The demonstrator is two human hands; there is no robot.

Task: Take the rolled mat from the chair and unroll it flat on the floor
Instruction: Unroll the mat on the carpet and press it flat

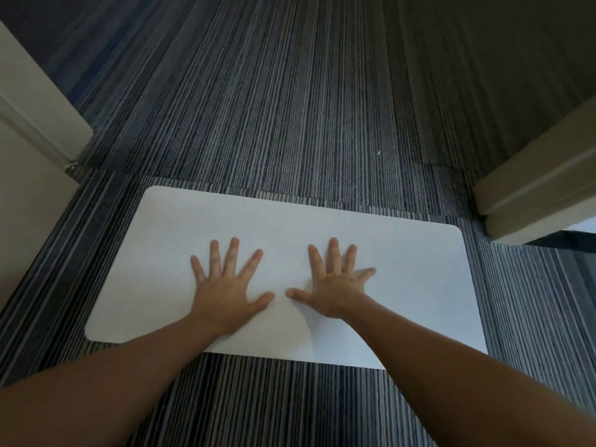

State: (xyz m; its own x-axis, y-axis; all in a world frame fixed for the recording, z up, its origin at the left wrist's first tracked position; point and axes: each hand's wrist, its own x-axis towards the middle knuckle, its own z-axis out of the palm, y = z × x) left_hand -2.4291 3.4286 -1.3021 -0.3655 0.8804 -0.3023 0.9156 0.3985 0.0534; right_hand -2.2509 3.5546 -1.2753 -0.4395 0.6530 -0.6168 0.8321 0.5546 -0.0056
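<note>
The white mat (403, 269) with rounded corners lies unrolled and flat on the striped carpet, across the middle of the view. My left hand (227, 285) rests palm down on its centre-left with the fingers spread. My right hand (335, 285) lies palm down just beside it on the centre-right, fingers spread too. Both thumbs point towards each other, a small gap apart. Neither hand grips anything. No chair is in view.
Dark blue and grey striped carpet (290, 108) covers the floor all around. A beige wall corner or door frame (35, 130) stands at the left, and a beige corner of furniture or wall (541, 188) juts in at the right, close to the mat's far right corner.
</note>
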